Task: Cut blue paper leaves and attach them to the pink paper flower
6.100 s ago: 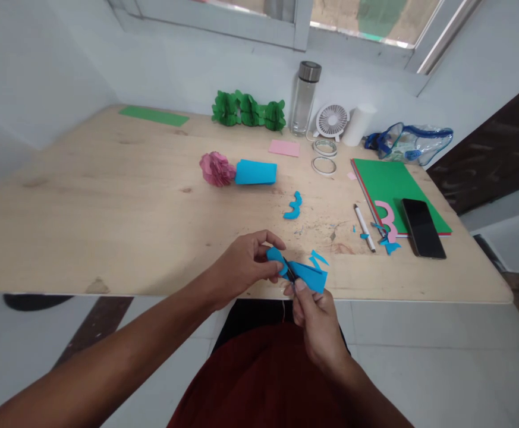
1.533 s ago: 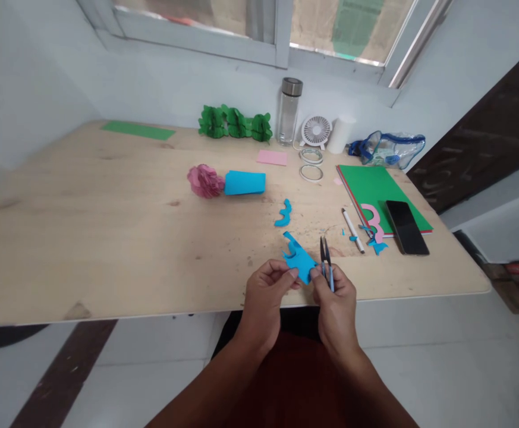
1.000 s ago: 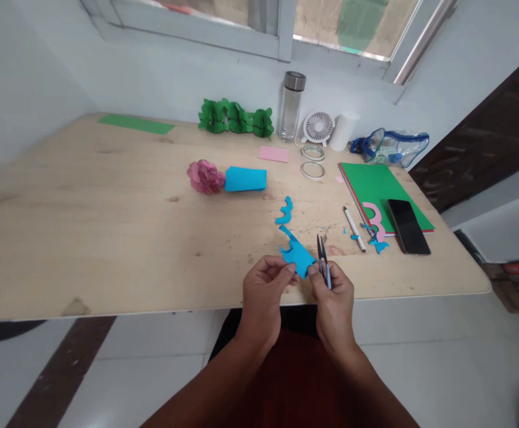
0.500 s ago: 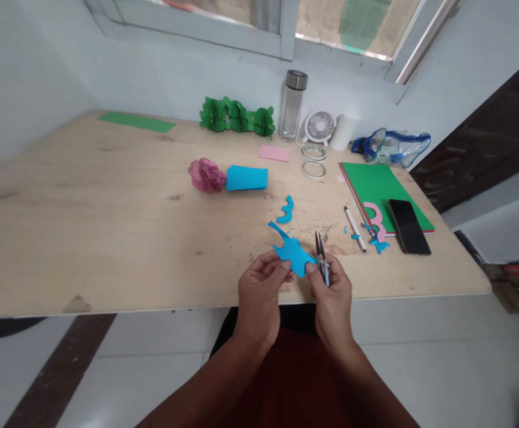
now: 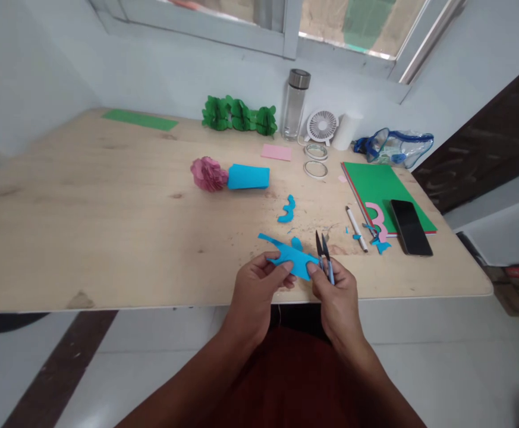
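A cut piece of blue paper is pinched between both hands above the table's front edge. My left hand is closed on its left side, thumb on top. Gripping the right side is my right hand, which also holds small scissors with their dark blades pointing away and slightly apart. Just beyond lies a wavy blue paper strip. Farther back a pink paper flower touches a folded blue paper piece.
To the right are a white marker, blue scraps, a pink paper curl, a green sheet and a phone. Along the back stand green paper leaves, a bottle, a fan and tape rolls.
The blue paper has turned and flattened between the hands, its thin strip now pointing farther left. My hands have moved slightly apart, and the scissor blades have spread a little.
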`<action>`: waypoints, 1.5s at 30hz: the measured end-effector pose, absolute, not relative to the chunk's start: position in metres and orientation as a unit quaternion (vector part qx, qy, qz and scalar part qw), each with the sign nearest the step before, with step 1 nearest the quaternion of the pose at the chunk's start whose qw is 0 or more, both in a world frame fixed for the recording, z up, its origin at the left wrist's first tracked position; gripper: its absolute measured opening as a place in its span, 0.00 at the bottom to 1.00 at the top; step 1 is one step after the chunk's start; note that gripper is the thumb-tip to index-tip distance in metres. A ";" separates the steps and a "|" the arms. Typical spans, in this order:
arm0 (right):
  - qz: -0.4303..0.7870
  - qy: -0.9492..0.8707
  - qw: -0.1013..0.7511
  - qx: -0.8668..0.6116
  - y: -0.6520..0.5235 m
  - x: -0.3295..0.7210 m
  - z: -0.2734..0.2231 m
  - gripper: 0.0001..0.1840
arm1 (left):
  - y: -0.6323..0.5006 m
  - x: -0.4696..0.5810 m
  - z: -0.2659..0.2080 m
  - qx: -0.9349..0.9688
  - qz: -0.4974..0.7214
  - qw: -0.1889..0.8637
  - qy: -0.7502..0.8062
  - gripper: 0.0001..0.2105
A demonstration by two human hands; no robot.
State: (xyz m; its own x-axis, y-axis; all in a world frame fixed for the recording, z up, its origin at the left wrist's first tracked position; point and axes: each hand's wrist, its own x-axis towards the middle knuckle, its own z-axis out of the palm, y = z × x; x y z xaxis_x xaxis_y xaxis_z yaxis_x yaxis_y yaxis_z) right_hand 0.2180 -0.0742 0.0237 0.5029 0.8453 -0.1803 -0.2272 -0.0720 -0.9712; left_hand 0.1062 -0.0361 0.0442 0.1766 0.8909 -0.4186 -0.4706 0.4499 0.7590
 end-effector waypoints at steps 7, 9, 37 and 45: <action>0.420 -0.271 0.626 -0.598 -0.076 0.218 0.028 0.14 | -0.036 0.104 0.046 0.263 0.459 0.725 0.442 0.11; 0.414 -0.277 0.623 -0.603 -0.076 0.218 0.028 0.14 | -0.038 0.103 0.045 0.263 0.456 0.726 0.443 0.11; 0.404 -0.268 0.627 -0.609 -0.079 0.216 0.025 0.14 | -0.044 0.097 0.049 0.338 0.421 0.715 0.443 0.10; 0.402 -0.273 0.617 -0.619 -0.079 0.216 0.026 0.14 | -0.041 0.094 0.050 0.349 0.411 0.710 0.453 0.09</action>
State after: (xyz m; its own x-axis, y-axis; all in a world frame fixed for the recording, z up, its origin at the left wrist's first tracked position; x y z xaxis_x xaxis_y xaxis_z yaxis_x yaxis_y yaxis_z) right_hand 0.2158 -0.0792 0.0259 0.5269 0.8345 -0.1612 -0.1578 -0.0904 -0.9833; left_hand 0.0939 -0.0414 0.0500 0.2516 0.8995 -0.3573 -0.2673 0.4194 0.8676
